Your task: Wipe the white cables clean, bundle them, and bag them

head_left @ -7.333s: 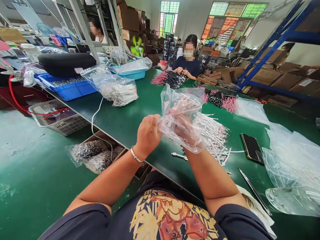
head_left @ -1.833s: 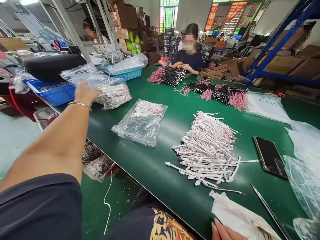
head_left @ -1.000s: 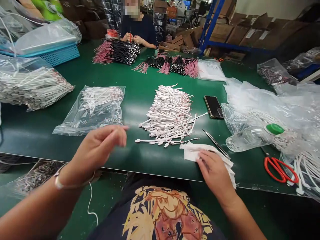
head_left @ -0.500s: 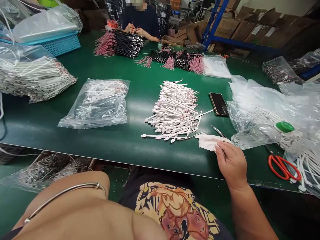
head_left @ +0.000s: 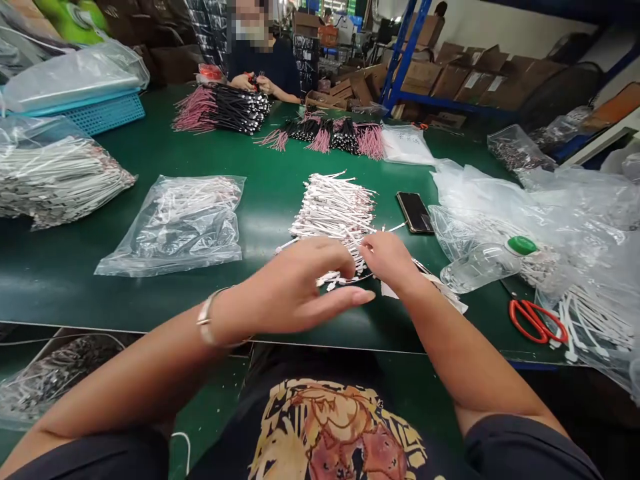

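A pile of white connector cables (head_left: 335, 203) lies on the green table. My left hand (head_left: 300, 287) hovers over the near edge of the pile, thumb and fingers apart, holding nothing. At the right edge of the pile is my right hand (head_left: 387, 257), its fingers bent together at the cables; what they pinch, if anything, is too small to make out. A white cloth (head_left: 447, 293) lies partly under my right wrist, beside mostly hidden tweezers. To the right of the pile rests a phone (head_left: 415, 213).
A clear bottle (head_left: 483, 267) and red-handled scissors (head_left: 537, 321) lie on the right, by plastic bags (head_left: 505, 193). Bagged cables (head_left: 175, 223) are on the left. Pink-and-black cable bundles (head_left: 225, 110) lie at the back, where another person (head_left: 280, 67) sits.
My left hand has come up over the table beside the pile. My right hand has let go of the white cloth and moved left to the cables. The view has shifted slightly.
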`<state>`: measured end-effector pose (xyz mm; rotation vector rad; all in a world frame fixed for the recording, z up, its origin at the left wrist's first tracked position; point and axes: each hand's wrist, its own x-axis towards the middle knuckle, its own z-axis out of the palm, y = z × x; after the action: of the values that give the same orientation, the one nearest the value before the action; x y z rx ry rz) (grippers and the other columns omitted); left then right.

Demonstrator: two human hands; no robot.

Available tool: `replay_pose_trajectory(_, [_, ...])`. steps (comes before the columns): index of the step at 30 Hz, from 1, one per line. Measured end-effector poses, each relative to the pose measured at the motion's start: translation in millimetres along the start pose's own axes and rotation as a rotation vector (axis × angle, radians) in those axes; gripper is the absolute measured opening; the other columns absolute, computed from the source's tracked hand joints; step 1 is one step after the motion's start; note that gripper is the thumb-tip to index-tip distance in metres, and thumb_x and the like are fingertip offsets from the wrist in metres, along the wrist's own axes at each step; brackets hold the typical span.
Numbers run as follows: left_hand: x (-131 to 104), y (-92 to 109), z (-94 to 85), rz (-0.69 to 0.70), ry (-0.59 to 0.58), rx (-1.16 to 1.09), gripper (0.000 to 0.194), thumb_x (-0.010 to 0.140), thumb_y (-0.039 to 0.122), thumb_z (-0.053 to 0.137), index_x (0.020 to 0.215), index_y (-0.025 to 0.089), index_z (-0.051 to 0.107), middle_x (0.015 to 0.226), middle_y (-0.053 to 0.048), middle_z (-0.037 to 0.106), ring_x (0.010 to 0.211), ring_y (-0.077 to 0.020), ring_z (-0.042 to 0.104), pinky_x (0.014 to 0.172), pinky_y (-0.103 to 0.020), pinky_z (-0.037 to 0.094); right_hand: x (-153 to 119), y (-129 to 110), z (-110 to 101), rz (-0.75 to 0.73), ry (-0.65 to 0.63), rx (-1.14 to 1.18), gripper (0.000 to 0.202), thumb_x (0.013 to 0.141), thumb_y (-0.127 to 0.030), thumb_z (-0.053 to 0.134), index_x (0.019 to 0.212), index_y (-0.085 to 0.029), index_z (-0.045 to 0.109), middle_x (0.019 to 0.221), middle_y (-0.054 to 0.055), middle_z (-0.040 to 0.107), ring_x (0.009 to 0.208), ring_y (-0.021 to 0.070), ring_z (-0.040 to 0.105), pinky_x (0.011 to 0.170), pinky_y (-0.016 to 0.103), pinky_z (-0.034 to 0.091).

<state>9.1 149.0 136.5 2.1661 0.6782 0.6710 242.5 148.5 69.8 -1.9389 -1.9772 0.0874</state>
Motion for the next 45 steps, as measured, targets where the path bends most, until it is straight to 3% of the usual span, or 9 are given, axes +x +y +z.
replay_pose_trajectory(2, [17, -23, 16.5, 0.154, -0.166, 0.356, 0.062, 0.068, 0.060, 0.066, 0.116, 0.021, 0.060, 0.132, -0.013, 0.052, 0.125, -0.0351, 0.042, 0.106, -0.053, 0.027, 15, 1, 8, 0.038, 0.011, 0.014, 0.011, 0.082, -0.022, 0.055, 0.076, -0.015, 0.062, 0.083, 0.011, 0.064, 0.084, 0.0219, 0.053, 0.080, 0.035, 0.036])
replay_pose_trajectory(4, [30, -51, 33.3, 0.133, -0.230, 0.626, 0.091, 0.063, 0.070, 0.061, 0.135, 0.017, 0.045, 0.147, -0.020, 0.031, 0.137, -0.0417, 0.019, 0.108, -0.062, 0.008, 22, 4, 16, 0.043, 0.025, 0.042, 0.009, 0.080, -0.020, 0.055, 0.074, -0.016, 0.060, 0.079, 0.009, 0.063, 0.078, 0.0197, 0.052, 0.075, 0.032, 0.036])
replay_pose_trajectory(9, [37, -89, 52.2, 0.100, -0.246, 0.733, 0.104, 0.063, 0.083, 0.041, 0.142, 0.016, 0.035, 0.151, -0.021, 0.022, 0.139, -0.0422, 0.008, 0.107, -0.065, 0.000, 18, 13, 22, 0.043, 0.056, 0.129, 0.010, 0.083, -0.018, 0.048, 0.075, -0.018, 0.054, 0.078, 0.005, 0.062, 0.078, 0.0182, 0.052, 0.074, 0.030, 0.038])
replay_pose_trajectory(13, [36, -88, 44.5, 0.082, -0.092, 0.536, 0.080, 0.078, 0.067, 0.046, 0.141, 0.020, 0.032, 0.146, -0.018, 0.034, 0.136, -0.0355, 0.025, 0.109, -0.063, 0.009, 7, 12, 8, 0.031, 0.120, 0.281, 0.012, 0.088, -0.022, 0.042, 0.081, -0.019, 0.052, 0.081, 0.004, 0.060, 0.078, 0.0171, 0.053, 0.074, 0.029, 0.039])
replay_pose_trajectory(17, [35, -85, 35.7, -0.010, 0.182, 0.104, 0.062, 0.086, 0.040, 0.055, 0.140, 0.024, 0.030, 0.126, -0.013, 0.054, 0.112, -0.0221, 0.053, 0.096, -0.042, 0.042, -9, -4, -11, -0.017, -0.014, 0.600, 0.013, 0.090, -0.027, 0.044, 0.083, -0.020, 0.052, 0.076, 0.001, 0.058, 0.071, 0.0133, 0.050, 0.069, 0.026, 0.039])
replay_pose_trajectory(22, [30, -77, 30.6, -0.222, 0.066, -0.445, 0.043, 0.080, 0.034, 0.064, 0.120, 0.020, 0.053, 0.089, -0.005, 0.065, 0.071, -0.0132, 0.061, 0.064, -0.026, 0.050, -17, -17, -19, -0.022, -0.254, 0.825, 0.013, 0.088, -0.027, 0.048, 0.081, -0.018, 0.055, 0.076, 0.000, 0.057, 0.072, 0.0119, 0.051, 0.069, 0.025, 0.041])
replay_pose_trajectory(25, [28, -73, 28.9, -0.294, 0.082, -0.453, 0.028, 0.077, 0.035, 0.067, 0.098, 0.017, 0.064, 0.080, -0.004, 0.066, 0.070, -0.0144, 0.062, 0.064, -0.026, 0.050, -14, -15, -16, 0.045, -0.298, 0.911, 0.014, 0.087, -0.030, 0.051, 0.081, -0.018, 0.056, 0.075, 0.000, 0.058, 0.071, 0.0118, 0.052, 0.069, 0.026, 0.043])
replay_pose_trajectory(32, [29, -76, 26.0, -0.357, 0.126, -0.432, 0.032, 0.075, 0.039, 0.069, 0.097, 0.017, 0.065, 0.074, -0.004, 0.067, 0.069, -0.0166, 0.063, 0.065, -0.028, 0.051, -13, -1, -25, 0.178, -0.314, 0.923, 0.031, 0.078, -0.033, 0.064, 0.105, -0.019, 0.058, 0.085, 0.003, 0.063, 0.077, 0.0141, 0.058, 0.070, 0.029, 0.048])
replay_pose_trajectory(45, [31, -78, 23.1, -0.401, 0.121, -0.374, 0.036, 0.076, 0.042, 0.066, 0.101, 0.016, 0.064, 0.078, -0.005, 0.068, 0.074, -0.0182, 0.066, 0.068, -0.030, 0.052, -9, 15, -34, 0.289, -0.161, 1.222, 0.024, 0.070, -0.033, 0.074, 0.087, -0.019, 0.064, 0.082, 0.001, 0.063, 0.076, 0.0129, 0.059, 0.072, 0.028, 0.048])
